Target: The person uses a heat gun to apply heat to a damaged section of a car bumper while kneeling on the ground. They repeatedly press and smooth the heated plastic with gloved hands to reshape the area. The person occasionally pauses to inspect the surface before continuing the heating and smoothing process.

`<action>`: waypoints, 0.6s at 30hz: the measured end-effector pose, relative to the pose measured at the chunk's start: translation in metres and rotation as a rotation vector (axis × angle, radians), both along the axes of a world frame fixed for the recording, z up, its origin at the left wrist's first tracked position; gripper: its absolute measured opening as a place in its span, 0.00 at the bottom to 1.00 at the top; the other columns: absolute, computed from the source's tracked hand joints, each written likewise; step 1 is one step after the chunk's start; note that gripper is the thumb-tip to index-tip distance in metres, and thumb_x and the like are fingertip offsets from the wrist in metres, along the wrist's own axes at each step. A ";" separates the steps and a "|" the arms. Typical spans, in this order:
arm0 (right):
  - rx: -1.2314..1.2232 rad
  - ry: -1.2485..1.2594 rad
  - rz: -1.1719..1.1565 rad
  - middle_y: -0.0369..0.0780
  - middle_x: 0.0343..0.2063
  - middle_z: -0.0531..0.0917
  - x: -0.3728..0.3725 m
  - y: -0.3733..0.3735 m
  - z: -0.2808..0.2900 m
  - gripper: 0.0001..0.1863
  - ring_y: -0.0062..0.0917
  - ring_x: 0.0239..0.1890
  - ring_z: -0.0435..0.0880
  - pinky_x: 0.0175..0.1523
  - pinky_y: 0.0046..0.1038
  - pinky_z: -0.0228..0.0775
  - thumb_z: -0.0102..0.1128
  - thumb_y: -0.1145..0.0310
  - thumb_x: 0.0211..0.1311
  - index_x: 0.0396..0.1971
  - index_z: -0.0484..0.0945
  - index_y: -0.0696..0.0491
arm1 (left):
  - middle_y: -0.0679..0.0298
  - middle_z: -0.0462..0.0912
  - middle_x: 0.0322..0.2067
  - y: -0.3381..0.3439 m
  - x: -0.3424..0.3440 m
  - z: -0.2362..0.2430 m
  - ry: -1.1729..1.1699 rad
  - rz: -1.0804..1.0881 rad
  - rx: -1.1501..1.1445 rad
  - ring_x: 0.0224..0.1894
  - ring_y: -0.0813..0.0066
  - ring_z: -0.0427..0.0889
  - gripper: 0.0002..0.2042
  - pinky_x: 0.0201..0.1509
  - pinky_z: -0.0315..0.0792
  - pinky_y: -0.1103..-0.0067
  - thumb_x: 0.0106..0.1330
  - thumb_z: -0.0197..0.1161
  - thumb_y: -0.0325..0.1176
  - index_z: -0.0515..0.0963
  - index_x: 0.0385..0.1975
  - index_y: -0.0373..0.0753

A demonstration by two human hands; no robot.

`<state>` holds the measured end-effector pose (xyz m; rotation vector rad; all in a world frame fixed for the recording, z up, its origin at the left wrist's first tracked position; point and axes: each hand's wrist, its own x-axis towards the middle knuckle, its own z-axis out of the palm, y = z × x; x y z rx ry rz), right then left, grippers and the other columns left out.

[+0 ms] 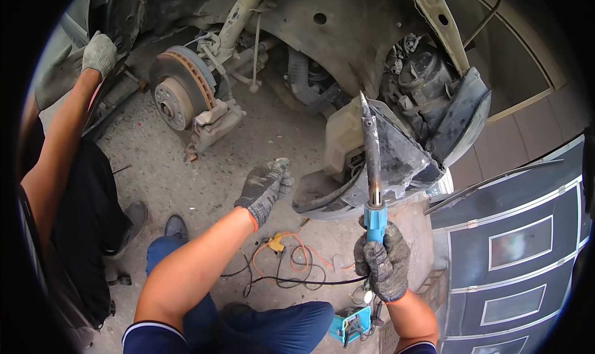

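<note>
Soldering iron (373,168): blue handle (375,222); long grey metal barrel (371,143), brownish near the handle, tapering to a pointed tip (363,100). Location: right of centre, before the scuffed bumper (406,156), tip away from the wearer. Right hand (385,261), grey-gloved: wrapped around handle. Left hand (265,190), likewise gloved: curled, contents cannot be told.

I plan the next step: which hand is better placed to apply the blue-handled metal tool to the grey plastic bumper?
Probably the right hand: it holds the tool before the bumper; the left hand is apart.
</note>
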<state>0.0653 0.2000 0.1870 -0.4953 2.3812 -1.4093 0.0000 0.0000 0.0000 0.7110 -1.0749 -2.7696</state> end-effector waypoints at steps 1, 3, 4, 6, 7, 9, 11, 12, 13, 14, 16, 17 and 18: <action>-0.002 0.014 0.002 0.35 0.24 0.77 0.000 0.000 -0.001 0.23 0.15 0.20 0.72 0.25 0.18 0.66 0.56 0.59 0.65 0.53 0.65 0.57 | 0.67 0.81 0.24 0.001 0.000 0.001 -0.007 0.010 0.009 0.24 0.80 0.78 0.12 0.26 0.71 0.84 0.68 0.58 0.44 0.77 0.29 0.42; -0.011 0.010 -0.009 0.34 0.24 0.76 0.000 0.001 -0.001 0.22 0.14 0.21 0.72 0.25 0.18 0.65 0.55 0.59 0.65 0.52 0.65 0.57 | 0.67 0.81 0.24 0.003 0.000 0.002 -0.007 0.013 0.021 0.24 0.81 0.78 0.12 0.27 0.71 0.84 0.68 0.58 0.44 0.77 0.29 0.43; -0.018 -0.008 -0.023 0.34 0.24 0.76 0.001 0.001 0.000 0.22 0.14 0.21 0.72 0.25 0.18 0.65 0.55 0.60 0.65 0.52 0.66 0.57 | 0.67 0.81 0.24 0.006 -0.001 0.001 -0.001 0.007 0.025 0.24 0.81 0.78 0.12 0.27 0.71 0.84 0.68 0.58 0.45 0.77 0.29 0.43; -0.010 -0.014 -0.040 0.34 0.24 0.76 0.001 0.002 0.001 0.21 0.14 0.21 0.72 0.25 0.18 0.65 0.56 0.60 0.65 0.51 0.66 0.57 | 0.67 0.81 0.25 0.008 -0.003 -0.001 0.004 -0.001 0.020 0.24 0.80 0.78 0.13 0.27 0.71 0.83 0.68 0.58 0.45 0.77 0.29 0.43; 0.005 -0.002 -0.043 0.34 0.24 0.76 0.000 0.001 0.001 0.20 0.14 0.21 0.72 0.25 0.17 0.65 0.56 0.60 0.65 0.50 0.66 0.57 | 0.67 0.81 0.25 0.007 -0.003 -0.003 0.003 -0.003 0.012 0.24 0.80 0.78 0.13 0.27 0.71 0.83 0.68 0.58 0.45 0.77 0.29 0.43; 0.013 0.009 -0.034 0.34 0.24 0.76 -0.001 0.002 0.001 0.19 0.14 0.21 0.72 0.24 0.17 0.65 0.56 0.60 0.65 0.48 0.67 0.57 | 0.68 0.80 0.25 0.006 -0.002 -0.003 0.004 -0.005 0.025 0.25 0.81 0.77 0.12 0.28 0.71 0.84 0.68 0.58 0.44 0.77 0.32 0.42; -0.002 0.007 -0.011 0.34 0.24 0.76 0.000 0.005 -0.001 0.18 0.14 0.20 0.72 0.24 0.17 0.65 0.56 0.61 0.65 0.47 0.67 0.57 | 0.68 0.79 0.27 0.004 0.002 0.000 0.008 -0.003 0.066 0.26 0.83 0.76 0.12 0.28 0.70 0.85 0.67 0.59 0.41 0.78 0.40 0.39; -0.010 -0.004 -0.029 0.34 0.23 0.76 0.001 0.007 -0.002 0.17 0.14 0.20 0.72 0.24 0.17 0.65 0.56 0.61 0.65 0.46 0.68 0.57 | 0.68 0.79 0.27 0.004 0.001 0.002 -0.003 -0.011 0.058 0.26 0.83 0.76 0.12 0.28 0.70 0.85 0.67 0.59 0.41 0.78 0.40 0.39; -0.018 -0.014 -0.046 0.34 0.23 0.76 0.001 0.009 -0.003 0.17 0.14 0.20 0.72 0.24 0.17 0.65 0.56 0.61 0.65 0.46 0.68 0.57 | 0.68 0.79 0.26 0.004 0.001 0.004 -0.013 -0.018 0.049 0.25 0.83 0.75 0.12 0.28 0.70 0.85 0.67 0.59 0.41 0.78 0.39 0.39; -0.027 -0.024 -0.063 0.34 0.23 0.76 0.001 0.010 -0.004 0.17 0.14 0.20 0.71 0.24 0.18 0.65 0.56 0.61 0.65 0.45 0.68 0.57 | 0.68 0.79 0.26 0.005 0.000 0.005 -0.024 -0.025 0.040 0.25 0.84 0.75 0.12 0.28 0.69 0.85 0.67 0.59 0.41 0.78 0.39 0.39; 0.020 -0.001 -0.030 0.34 0.23 0.76 0.000 0.008 -0.002 0.17 0.14 0.20 0.71 0.24 0.18 0.64 0.56 0.60 0.65 0.46 0.68 0.57 | 0.68 0.79 0.26 0.003 0.000 0.003 -0.022 -0.025 0.040 0.26 0.83 0.75 0.12 0.28 0.69 0.85 0.67 0.59 0.41 0.78 0.39 0.39; 0.043 0.011 -0.013 0.34 0.23 0.76 -0.001 0.007 -0.001 0.18 0.14 0.20 0.71 0.24 0.18 0.64 0.56 0.60 0.65 0.46 0.68 0.57 | 0.68 0.79 0.26 0.003 0.000 0.002 -0.021 -0.025 0.040 0.26 0.83 0.75 0.12 0.28 0.69 0.85 0.67 0.59 0.41 0.78 0.39 0.39; 0.028 0.011 -0.015 0.34 0.23 0.76 0.000 0.007 -0.002 0.18 0.14 0.20 0.71 0.24 0.18 0.64 0.56 0.60 0.65 0.47 0.68 0.57 | 0.68 0.79 0.26 0.003 0.000 0.002 -0.022 -0.029 0.036 0.26 0.83 0.75 0.12 0.28 0.69 0.85 0.67 0.59 0.41 0.78 0.39 0.39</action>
